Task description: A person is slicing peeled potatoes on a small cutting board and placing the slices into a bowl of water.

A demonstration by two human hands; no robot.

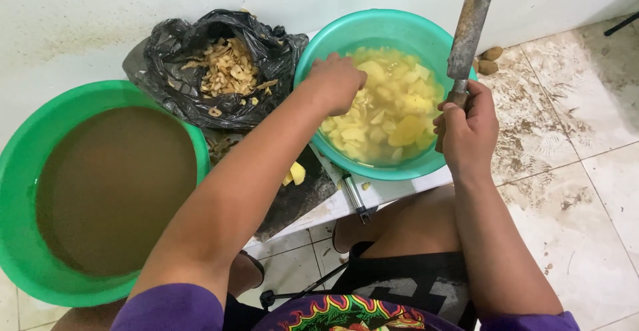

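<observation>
— Tiled floor [599, 191], dusty and smeared, runs under us, and we sit low beside a white board [393, 191] that lifts our work off it.

— Nearest on our left is the green basin [16, 191], filled with muddy brown water. Nothing floats in it that we can see.

— Our right hand [469, 128] has its grip closed around the handle of the knife [469, 28], blade up and away from us, likely so the edge stays clear of the other hand.

— Our left hand [336, 81] hangs over the teal bowl [333, 38], fingers curled down toward the potato pieces [393, 114] that lie in clear water; whether it holds one, we cannot tell.

— One cut piece [297, 172] lies on the dark slab in front of that bowl.

— Farthest back, the black bag [180, 71] sits open against the wall, holding the peelings [229, 68].
</observation>
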